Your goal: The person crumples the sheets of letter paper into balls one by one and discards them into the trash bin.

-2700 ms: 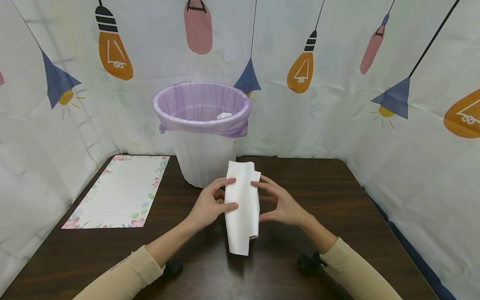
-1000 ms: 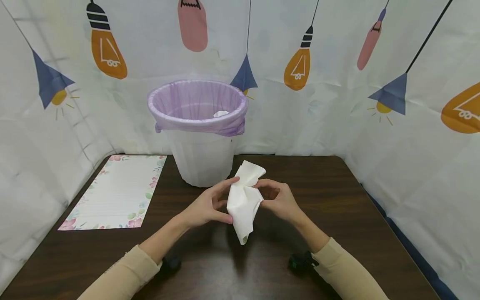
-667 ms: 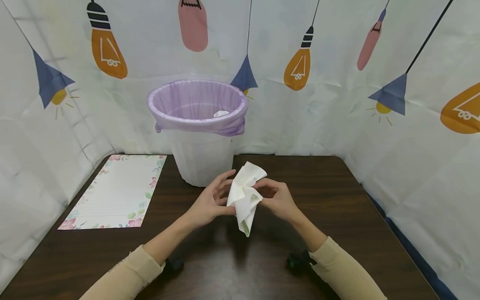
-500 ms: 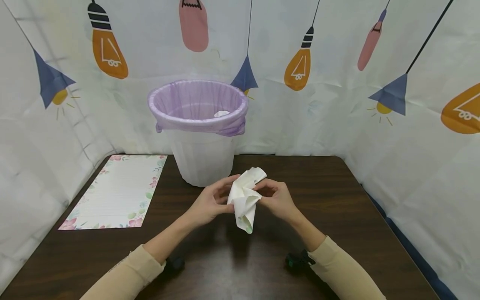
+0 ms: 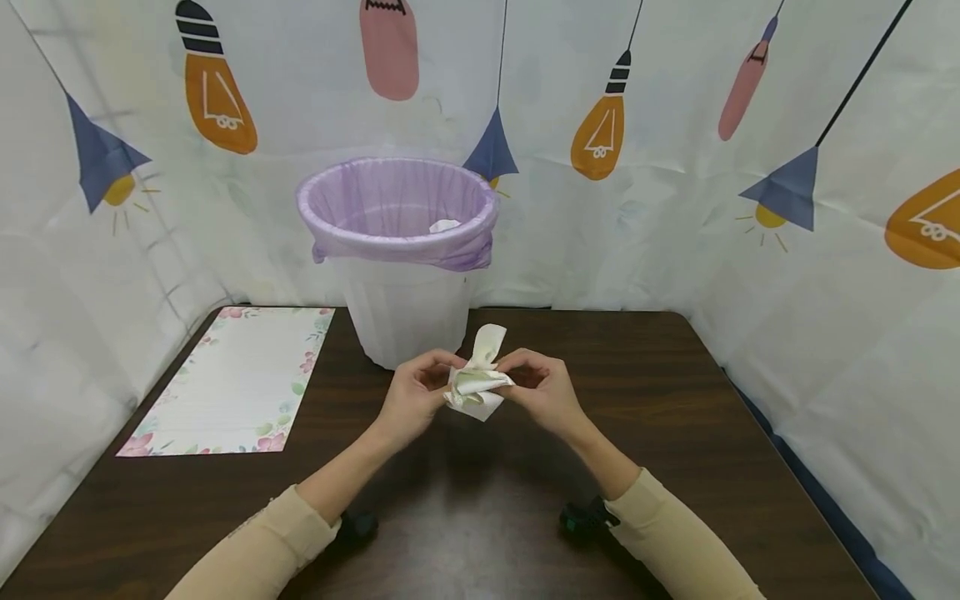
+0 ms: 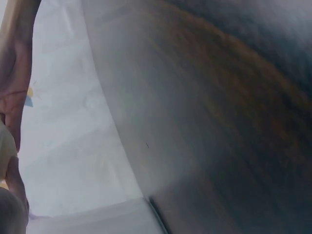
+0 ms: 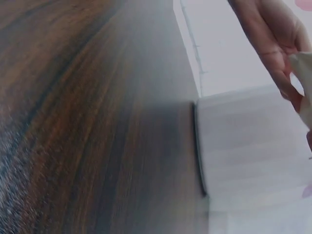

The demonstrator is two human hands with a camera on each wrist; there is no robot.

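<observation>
A crumpled sheet of white paper (image 5: 480, 385) is held up between both hands over the table, in front of the bin. My left hand (image 5: 411, 396) pinches its left side between thumb and fingers. From the right, my right hand (image 5: 546, 392) pinches the other side with thumb and fingertips. One strip of the paper sticks up at the top, and a flat corner hangs below. Only an edge of the paper (image 6: 7, 151) shows in the left wrist view, and another edge of the paper (image 7: 304, 83) in the right wrist view.
A white bin (image 5: 405, 308) with a purple liner (image 5: 405, 242) stands at the back of the dark wooden table (image 5: 637, 375); something white (image 5: 444, 226) lies inside. A flower-bordered sheet (image 5: 232, 383) lies at the left. Patterned white cloth (image 5: 675, 217) hangs around the table.
The paper has gone from a long folded strip to a smaller crumpled bunch. The hands have drawn closer together, and the left fingers have closed in on the paper.
</observation>
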